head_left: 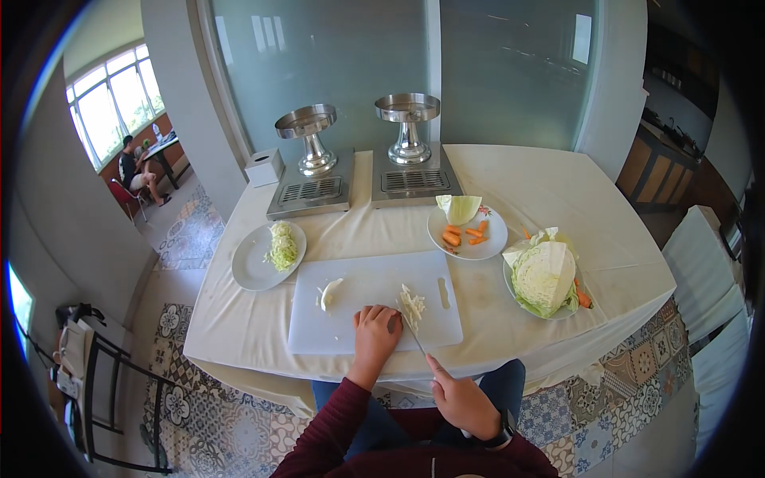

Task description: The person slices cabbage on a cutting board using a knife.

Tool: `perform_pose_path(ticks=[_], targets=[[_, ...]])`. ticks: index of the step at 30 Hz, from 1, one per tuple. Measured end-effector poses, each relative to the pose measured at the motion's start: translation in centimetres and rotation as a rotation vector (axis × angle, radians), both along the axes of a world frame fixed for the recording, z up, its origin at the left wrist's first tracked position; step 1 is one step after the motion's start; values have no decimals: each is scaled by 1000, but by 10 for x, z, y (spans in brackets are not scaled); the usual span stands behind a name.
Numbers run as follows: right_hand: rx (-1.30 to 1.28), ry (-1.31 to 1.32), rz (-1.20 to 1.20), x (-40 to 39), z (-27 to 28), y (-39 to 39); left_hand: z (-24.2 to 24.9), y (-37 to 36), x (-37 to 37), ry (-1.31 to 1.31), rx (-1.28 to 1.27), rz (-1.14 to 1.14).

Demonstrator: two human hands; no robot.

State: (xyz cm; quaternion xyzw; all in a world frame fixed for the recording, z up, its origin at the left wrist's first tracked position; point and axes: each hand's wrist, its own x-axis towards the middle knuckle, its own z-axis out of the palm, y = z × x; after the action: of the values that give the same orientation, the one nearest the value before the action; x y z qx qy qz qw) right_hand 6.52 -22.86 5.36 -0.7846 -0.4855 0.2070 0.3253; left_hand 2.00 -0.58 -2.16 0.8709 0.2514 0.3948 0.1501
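Note:
My right hand [464,405] grips a kitchen knife [415,334], its blade angled down onto the white cutting board [319,338]. Fingers curled, my left hand [376,333] presses on the board just left of the blade; whatever lies under it is hidden. To the right of the blade is a small heap of chopped pale cabbage [412,304]. A curved cabbage piece [330,293] lies on the board's left side, with small scraps beside it.
Shredded cabbage [282,247] sits on a left plate [249,259]. Carrot pieces [453,237] and a cabbage leaf [459,209] share another plate [492,239]. A large cut cabbage [543,275] stands at right. Two metal stands [317,159] [409,147] are behind. A person [137,171] sits far left.

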Motion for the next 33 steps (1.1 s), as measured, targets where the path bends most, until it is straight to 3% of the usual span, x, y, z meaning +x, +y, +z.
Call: perform_pose_path(ticks=[11,33], targets=[[-3,47,39,1,12,-12,2,-1,-1,1,-11,-14],[32,-30,-42,7,-17,34,1,-1,-1,5,2,-4]])
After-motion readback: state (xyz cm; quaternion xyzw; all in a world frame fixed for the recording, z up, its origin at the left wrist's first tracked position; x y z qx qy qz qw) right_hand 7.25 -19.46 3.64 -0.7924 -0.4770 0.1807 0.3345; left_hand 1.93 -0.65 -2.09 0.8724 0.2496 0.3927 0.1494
